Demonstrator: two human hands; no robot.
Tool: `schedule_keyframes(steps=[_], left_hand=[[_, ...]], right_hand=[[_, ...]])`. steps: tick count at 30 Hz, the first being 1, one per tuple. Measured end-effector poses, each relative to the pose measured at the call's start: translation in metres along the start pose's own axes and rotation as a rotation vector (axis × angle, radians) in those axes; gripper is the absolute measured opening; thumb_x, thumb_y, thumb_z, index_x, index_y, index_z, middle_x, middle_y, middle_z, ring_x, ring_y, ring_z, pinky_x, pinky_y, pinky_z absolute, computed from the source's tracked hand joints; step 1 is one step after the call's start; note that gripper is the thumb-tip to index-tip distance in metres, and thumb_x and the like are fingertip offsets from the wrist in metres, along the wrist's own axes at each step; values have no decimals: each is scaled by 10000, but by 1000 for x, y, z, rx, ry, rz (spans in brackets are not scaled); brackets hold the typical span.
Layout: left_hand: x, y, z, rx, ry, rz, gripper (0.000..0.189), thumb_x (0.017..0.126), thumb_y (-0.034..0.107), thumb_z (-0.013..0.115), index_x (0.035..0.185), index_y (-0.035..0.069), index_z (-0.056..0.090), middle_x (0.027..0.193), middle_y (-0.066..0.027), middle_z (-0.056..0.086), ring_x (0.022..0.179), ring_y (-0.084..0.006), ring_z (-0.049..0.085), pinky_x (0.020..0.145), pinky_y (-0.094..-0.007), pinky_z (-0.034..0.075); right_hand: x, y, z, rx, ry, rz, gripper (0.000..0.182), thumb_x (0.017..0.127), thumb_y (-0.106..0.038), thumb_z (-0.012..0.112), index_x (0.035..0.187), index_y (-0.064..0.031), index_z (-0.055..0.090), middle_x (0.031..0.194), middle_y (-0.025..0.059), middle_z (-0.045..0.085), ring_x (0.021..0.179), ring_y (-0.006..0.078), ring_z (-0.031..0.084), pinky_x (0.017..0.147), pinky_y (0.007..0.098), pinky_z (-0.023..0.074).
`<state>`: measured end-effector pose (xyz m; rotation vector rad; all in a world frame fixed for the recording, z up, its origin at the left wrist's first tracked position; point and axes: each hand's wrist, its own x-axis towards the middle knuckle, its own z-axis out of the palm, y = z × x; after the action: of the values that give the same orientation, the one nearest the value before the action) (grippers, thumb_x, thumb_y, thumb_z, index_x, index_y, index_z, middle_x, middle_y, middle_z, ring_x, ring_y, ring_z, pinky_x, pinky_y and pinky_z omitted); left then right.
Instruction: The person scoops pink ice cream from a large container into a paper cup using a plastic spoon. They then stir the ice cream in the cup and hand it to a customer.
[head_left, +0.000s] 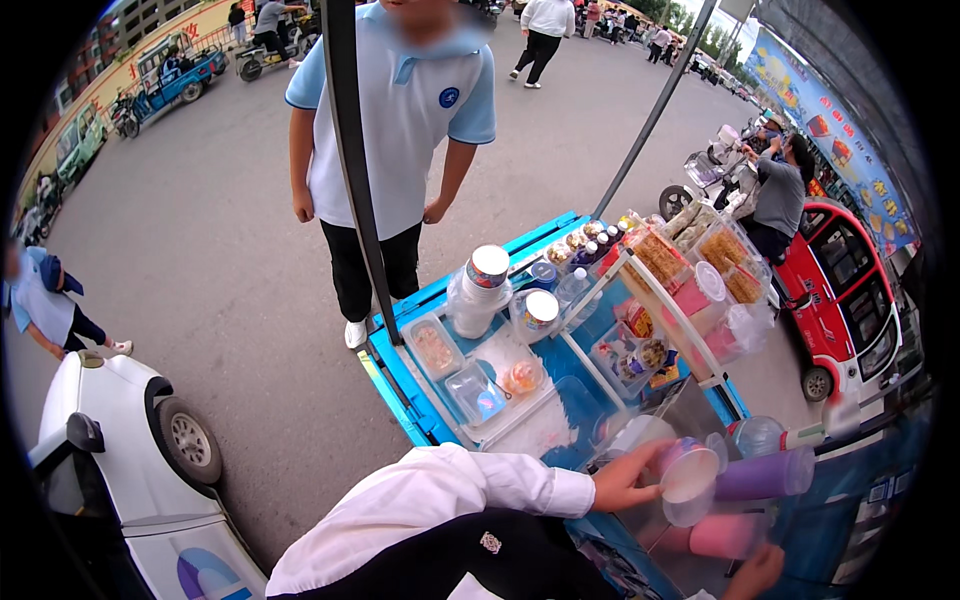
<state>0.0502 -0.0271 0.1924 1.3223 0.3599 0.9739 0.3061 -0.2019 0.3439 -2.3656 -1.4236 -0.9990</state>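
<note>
My left hand, in a white sleeve, holds a paper cup with a coloured print, its pale round opening turned up toward me. Beyond the cup lies a purple cylindrical container. Lower right, my right hand is close to a pink cylindrical container; blur hides whether the fingers grip it. On the blue cart, a clear cup with orange and white contents stands on crushed ice. Beside it are a plastic tub of pinkish food and a clear tub with a blue item.
Stacked cups in plastic, bottles and packed snacks line the cart's far side. A dark post rises at its corner. A person stands just across the cart. A white vehicle is at left, a red one at right.
</note>
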Motion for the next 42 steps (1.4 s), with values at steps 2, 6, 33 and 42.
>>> schedule_keyframes(steps=[2,6,33,42], left_hand=[[0,-1,0,5,6,-7,792,844,171,672,1521,97,266,1337,-124,485,1077,-197,551,821,-314,536],[1,-3,1,-5,7,1,794,845,189,675,1521,95,268,1346,-122,481,1083,-195,549,816,-308,533],[0,-4,4,18,-6,32,797,851,182,671,1525,99,253,1350,-133,483,1108,-199,548,824,-310,529],[1,-2,-1,102,33,89,769,870,146,660,1522,93,255,1382,-142,474,1134,-213,551,843,-325,543]], right_hand=[[0,2,2,69,-54,20,287,932,-301,631,860,-36,713,851,143,661,770,352,618,699,455,483],[1,20,16,274,-21,2,249,902,-268,612,864,-36,695,891,155,660,802,384,606,720,458,476],[-10,49,33,78,-5,15,222,955,-187,520,924,9,620,1044,175,622,961,368,575,849,446,436],[-3,32,20,43,-86,34,221,955,-190,509,930,-1,623,1071,166,627,985,358,579,847,440,436]])
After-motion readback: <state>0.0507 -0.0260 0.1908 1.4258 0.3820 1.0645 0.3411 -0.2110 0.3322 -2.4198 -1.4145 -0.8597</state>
